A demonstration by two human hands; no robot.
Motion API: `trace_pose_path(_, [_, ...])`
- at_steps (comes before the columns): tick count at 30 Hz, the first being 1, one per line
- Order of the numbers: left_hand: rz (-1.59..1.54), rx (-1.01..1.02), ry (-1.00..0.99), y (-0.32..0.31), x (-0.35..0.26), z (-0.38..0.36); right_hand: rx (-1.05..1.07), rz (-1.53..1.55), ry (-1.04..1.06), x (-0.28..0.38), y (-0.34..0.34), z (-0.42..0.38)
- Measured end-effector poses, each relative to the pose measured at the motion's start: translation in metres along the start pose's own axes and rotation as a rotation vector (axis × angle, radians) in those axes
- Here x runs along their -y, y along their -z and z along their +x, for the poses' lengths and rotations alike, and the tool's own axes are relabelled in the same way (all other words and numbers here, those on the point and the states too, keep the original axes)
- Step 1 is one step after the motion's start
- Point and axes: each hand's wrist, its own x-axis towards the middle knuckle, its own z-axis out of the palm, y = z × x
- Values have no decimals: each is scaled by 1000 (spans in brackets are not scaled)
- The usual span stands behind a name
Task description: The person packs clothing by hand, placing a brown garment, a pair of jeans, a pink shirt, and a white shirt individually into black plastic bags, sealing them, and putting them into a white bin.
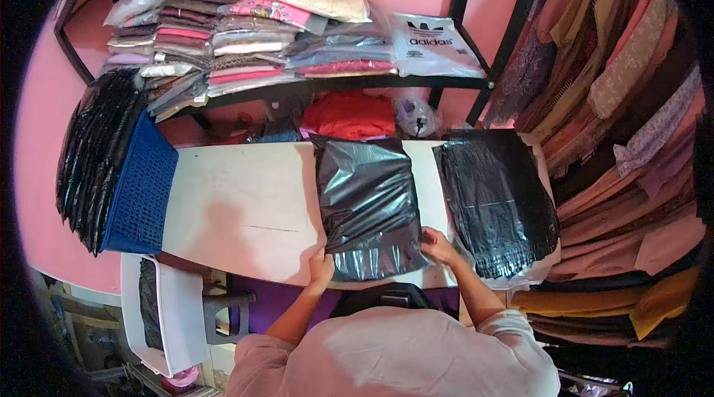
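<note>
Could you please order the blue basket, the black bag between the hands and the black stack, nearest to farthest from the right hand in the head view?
1. Black bag, directly left of the right hand.
2. Black stack, to that hand's right.
3. Blue basket, at the far left.

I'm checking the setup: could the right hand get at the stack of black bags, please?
Probably yes: the right hand is near the stack of black bags, with nothing seen blocking it.
</note>
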Motion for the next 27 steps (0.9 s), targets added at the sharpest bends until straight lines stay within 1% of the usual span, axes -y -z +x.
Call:
trace_pose_path(1, [0, -6, -11, 2, 1, 1, 2, 0, 13, -2, -3, 3])
trace_pose_path(2, [47, 24, -22, 5, 2, 0, -56, 31, 31, -4, -8, 4])
trace_pose_path(3, [92, 54, -33, 12, -20, 1, -116, 62, 50, -8, -11, 5])
trace_pose_path(4, [58, 18, -117, 7, 0, 5, -200, -47, 54, -20, -14, 7])
trace_pose_path(5, [55, 16, -124, 1, 26, 9, -202, -49, 62, -31, -15, 6])
trace_pose_path(7, [-117, 165, 175, -2, 50, 17, -393, -210, -67, -36, -18, 6])
trace_pose_path(8, [-161, 185, 221, -2, 58, 21, -416, -218, -13, -33, -20, 6])
trace_pose_path(9, [-164, 185, 216, 5, 29, 27, -418, -220, -8, -13, -29, 4])
trace_pose_path(10, [-270, 240, 506, 20, -35, 34, -440, -144, 20, 15, -36, 5])
trace_pose_path(11, [-375, 294, 798, 28, -71, 40, -460, -67, 46, 34, -39, 11])
trace_pose_path(12, [-410, 380, 729, 35, -48, 60, -398, -214, 223, 36, -27, 25])
trace_pose_path(13, [-316, 611, 526, 61, -79, 73, -236, -259, 17, 80, -26, 26])
trace_pose_path(14, [-210, 677, 523, 78, -109, 81, -77, -279, 85, 66, -10, 48])
trace_pose_path(15, [-13, 726, 417, 91, -122, 93, -91, -477, 118, 129, -28, 36])
trace_pose_path(16, [184, 769, 311, 101, -128, 103, -135, -692, 197, 155, -25, 36])
trace_pose_path(17, [184, 767, 308, 107, -134, 113, -93, -570, 146, 159, -13, 49])
trace_pose_path(18, [253, 731, 132, 111, -139, 122, -141, -524, 285, 153, -5, 67])
trace_pose_path(19, [320, 690, -48, 114, -145, 130, -140, -422, 349, 180, -15, 67])
trace_pose_path(20, [319, 687, -57, 116, -150, 134, -182, -423, 405, 179, -14, 77])
trace_pose_path(21, [213, 615, -123, 119, -160, 138, -225, -424, 466, 181, -13, 88])
trace_pose_path(22, [108, 541, -193, 124, -174, 144, -251, -417, 380, 210, -20, 79])
trace_pose_path(23, [106, 535, -207, 132, -188, 149, -276, -409, 290, 238, -25, 61])
trace_pose_path(24, [42, 560, -181, 145, -204, 151, -261, -361, 250, 262, -30, 47])
trace_pose_path(25, [-21, 588, -151, 154, -217, 150, -269, -396, 272, 273, -35, 43])
trace_pose_path(26, [-82, 579, -138, 155, -230, 147, -227, -462, 240, 278, -29, 46])
trace_pose_path(27, [-84, 583, -135, 154, -228, 162, -183, -527, 203, 283, -23, 50])
